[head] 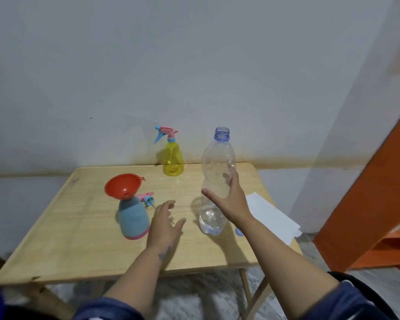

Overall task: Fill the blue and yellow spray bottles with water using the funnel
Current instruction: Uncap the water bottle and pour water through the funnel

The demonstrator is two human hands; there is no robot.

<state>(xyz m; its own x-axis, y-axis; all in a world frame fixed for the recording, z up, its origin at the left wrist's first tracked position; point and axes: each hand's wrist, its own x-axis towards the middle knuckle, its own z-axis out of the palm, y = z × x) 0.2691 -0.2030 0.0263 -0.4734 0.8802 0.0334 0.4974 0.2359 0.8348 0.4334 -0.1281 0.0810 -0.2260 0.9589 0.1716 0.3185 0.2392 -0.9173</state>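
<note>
So the right hand [229, 199] is wrapped around the middle of the big clear bottle [217, 172], thumb on the near side, fingers curled behind it. Bottle's upright on the table [79, 239], cap off, only a bit of water left at the bottom. A small blue cap [239, 232] sits right by its base. Left hand [165, 224] hangs just over the table between the two bottles, fingers loose and slightly spread, holding nothing. The blue bottle [132, 218] stands near the left, red funnel [123, 186] stuck in its neck and tilted a bit; its pink sprayer [146, 197] lies right behind. Yellow bottle [173, 161] is at the back edge, sprayer on. Some white paper [270, 215] on the right edge.
</note>
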